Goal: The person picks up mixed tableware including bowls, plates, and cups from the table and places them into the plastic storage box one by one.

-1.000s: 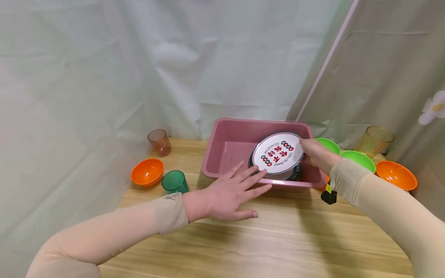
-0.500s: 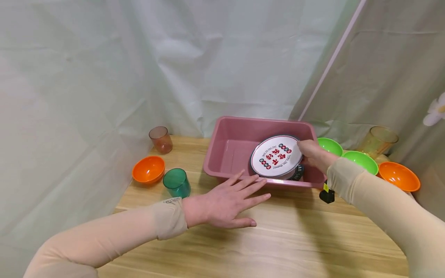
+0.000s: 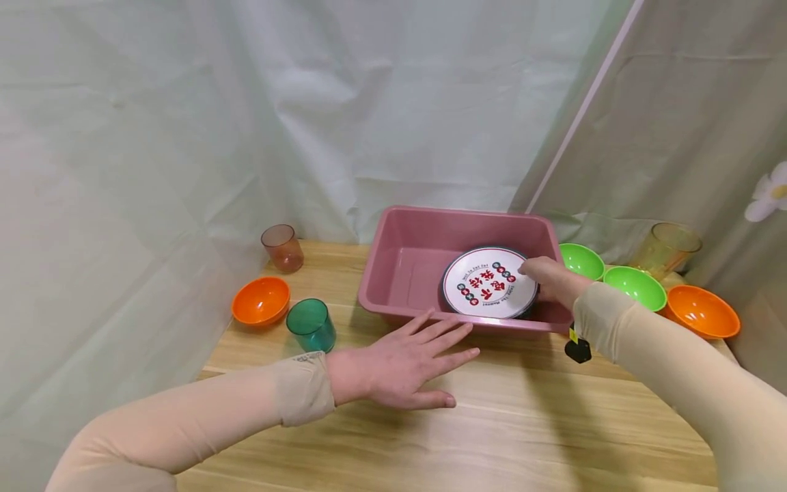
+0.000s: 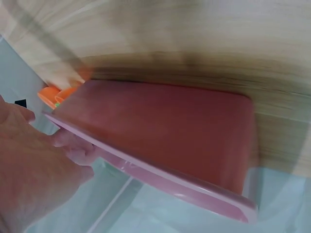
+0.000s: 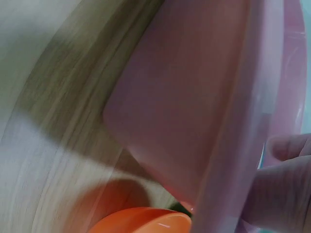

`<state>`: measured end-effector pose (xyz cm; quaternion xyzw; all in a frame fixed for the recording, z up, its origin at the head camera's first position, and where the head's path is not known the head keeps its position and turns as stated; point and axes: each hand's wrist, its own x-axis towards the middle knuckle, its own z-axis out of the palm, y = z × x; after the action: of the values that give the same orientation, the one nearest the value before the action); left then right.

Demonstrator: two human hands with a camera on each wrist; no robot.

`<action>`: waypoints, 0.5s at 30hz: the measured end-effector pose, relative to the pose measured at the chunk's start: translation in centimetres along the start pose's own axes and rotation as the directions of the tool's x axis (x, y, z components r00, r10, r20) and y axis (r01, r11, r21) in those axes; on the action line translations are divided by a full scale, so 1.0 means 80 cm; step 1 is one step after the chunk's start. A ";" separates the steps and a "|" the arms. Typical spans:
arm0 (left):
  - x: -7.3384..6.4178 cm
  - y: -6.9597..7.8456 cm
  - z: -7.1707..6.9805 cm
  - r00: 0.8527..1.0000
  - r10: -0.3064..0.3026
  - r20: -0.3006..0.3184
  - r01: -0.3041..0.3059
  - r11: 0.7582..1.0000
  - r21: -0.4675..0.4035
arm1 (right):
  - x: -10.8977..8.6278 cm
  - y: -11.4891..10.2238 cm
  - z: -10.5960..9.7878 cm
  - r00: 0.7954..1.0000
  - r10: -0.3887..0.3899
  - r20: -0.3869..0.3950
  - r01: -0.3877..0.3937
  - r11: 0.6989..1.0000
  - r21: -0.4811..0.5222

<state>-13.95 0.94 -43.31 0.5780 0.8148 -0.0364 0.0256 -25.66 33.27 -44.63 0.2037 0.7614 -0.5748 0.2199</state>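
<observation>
A white plate (image 3: 486, 283) with red characters and a dark rim lies in the right part of a pink rectangular basin (image 3: 412, 232). My right hand (image 3: 556, 281) reaches over the basin's right side and pinches the plate's right edge, thumb on top; its other fingers are mostly hidden. In the right wrist view that hand (image 5: 284, 189) shows beside the basin's rim (image 5: 252, 111). My left hand (image 3: 408, 365), palm down with fingers spread, is at the basin's front rim; whether the fingertips touch it I cannot tell. The left wrist view shows the basin's outer wall (image 4: 160, 131).
To the left stand an orange bowl (image 3: 261, 302), a green cup (image 3: 311, 326) and a brownish cup (image 3: 283, 249). Right of the basin are two green bowls (image 3: 636, 288), another orange bowl (image 3: 702, 313), a yellowish cup (image 3: 667, 249) and a small black object (image 3: 578, 351). Curtains hang behind.
The plate has come down from a tilted position to lie flatter in the basin, covering the dark-rimmed plate beneath. My right hand has lowered with it. The left hand has hardly moved.
</observation>
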 end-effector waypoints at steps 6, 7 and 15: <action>-0.001 0.004 0.002 1.000 0.004 0.007 -0.004 1.000 -0.001 | 0.000 -0.001 0.007 0.999 0.034 0.039 -0.032 0.998 -0.059; -0.001 0.004 0.002 1.000 0.002 0.008 -0.002 1.000 -0.001 | 0.000 -0.001 0.008 0.998 0.031 0.051 -0.028 0.998 -0.061; -0.002 0.004 0.005 0.999 -0.010 0.033 0.011 0.999 -0.031 | -0.006 -0.004 0.015 0.998 0.021 0.061 -0.012 0.989 -0.150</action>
<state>-13.57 0.86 -43.71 0.5725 0.8178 -0.0331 0.0477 -25.29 31.97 -44.39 0.1749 0.7936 -0.5202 0.2629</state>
